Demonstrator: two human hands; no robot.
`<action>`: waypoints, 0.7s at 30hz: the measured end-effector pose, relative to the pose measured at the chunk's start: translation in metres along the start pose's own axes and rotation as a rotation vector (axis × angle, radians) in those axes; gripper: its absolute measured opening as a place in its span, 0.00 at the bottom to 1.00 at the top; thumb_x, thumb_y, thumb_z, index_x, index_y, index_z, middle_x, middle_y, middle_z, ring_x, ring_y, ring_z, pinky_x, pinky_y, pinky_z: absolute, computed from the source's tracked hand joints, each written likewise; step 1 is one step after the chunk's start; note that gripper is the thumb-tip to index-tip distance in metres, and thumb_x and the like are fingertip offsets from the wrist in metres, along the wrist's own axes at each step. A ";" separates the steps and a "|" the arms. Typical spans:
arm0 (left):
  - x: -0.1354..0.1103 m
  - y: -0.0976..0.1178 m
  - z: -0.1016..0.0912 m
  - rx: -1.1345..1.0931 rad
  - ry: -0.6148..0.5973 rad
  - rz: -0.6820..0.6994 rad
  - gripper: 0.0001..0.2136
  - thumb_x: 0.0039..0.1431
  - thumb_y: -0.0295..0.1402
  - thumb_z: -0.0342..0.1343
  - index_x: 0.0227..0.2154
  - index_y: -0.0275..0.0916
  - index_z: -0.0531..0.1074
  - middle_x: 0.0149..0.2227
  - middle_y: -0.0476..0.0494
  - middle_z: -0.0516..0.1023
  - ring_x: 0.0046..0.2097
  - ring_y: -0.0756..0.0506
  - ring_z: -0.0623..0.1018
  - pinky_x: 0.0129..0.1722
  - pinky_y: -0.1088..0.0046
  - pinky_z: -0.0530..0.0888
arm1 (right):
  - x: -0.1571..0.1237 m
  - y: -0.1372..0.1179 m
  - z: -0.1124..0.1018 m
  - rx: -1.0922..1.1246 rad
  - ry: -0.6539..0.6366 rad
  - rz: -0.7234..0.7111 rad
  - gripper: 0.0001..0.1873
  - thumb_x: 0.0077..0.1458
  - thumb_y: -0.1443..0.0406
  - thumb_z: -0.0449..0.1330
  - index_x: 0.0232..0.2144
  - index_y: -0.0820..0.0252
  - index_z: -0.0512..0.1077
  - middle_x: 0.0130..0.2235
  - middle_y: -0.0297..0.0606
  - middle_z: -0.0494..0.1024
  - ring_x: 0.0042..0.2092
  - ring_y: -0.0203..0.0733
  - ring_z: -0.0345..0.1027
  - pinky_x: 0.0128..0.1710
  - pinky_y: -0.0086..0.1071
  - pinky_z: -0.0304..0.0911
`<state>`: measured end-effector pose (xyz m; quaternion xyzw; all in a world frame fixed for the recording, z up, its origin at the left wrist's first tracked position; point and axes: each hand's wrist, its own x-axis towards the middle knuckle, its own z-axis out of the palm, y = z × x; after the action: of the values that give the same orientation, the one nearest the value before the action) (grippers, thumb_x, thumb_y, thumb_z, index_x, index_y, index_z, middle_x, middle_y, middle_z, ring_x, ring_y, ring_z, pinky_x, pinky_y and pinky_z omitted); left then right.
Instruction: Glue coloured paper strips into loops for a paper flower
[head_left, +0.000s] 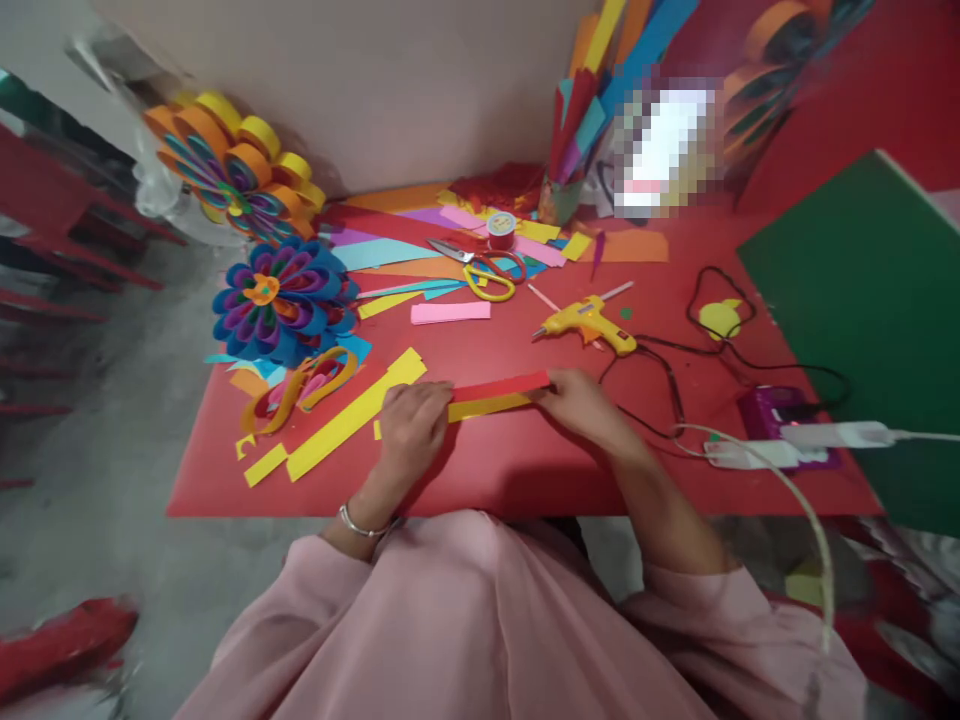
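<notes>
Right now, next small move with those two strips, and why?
Probably nudge the red strip flush over the yellow strip: their edges sit offset, with the left hand covering one end and the right hand pinching the other.

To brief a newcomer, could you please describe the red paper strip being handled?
On the red table, look near its front edge, between the left hand and right hand. The red strip spans them, against a yellow strip; other strips lie loose.
</notes>
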<state>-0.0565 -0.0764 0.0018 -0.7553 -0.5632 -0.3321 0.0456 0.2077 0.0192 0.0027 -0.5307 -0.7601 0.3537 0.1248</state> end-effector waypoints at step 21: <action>-0.006 0.008 0.016 -0.050 -0.299 -0.076 0.16 0.70 0.42 0.59 0.56 0.43 0.75 0.55 0.38 0.82 0.56 0.38 0.80 0.56 0.57 0.73 | -0.029 0.032 -0.002 0.017 0.144 -0.120 0.24 0.61 0.63 0.59 0.60 0.54 0.74 0.56 0.43 0.78 0.47 0.45 0.77 0.50 0.39 0.71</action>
<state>-0.0432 -0.0771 -0.0115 -0.7755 -0.5833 -0.2314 -0.0700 0.2437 0.0002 -0.0115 -0.5070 -0.7766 0.3131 0.2047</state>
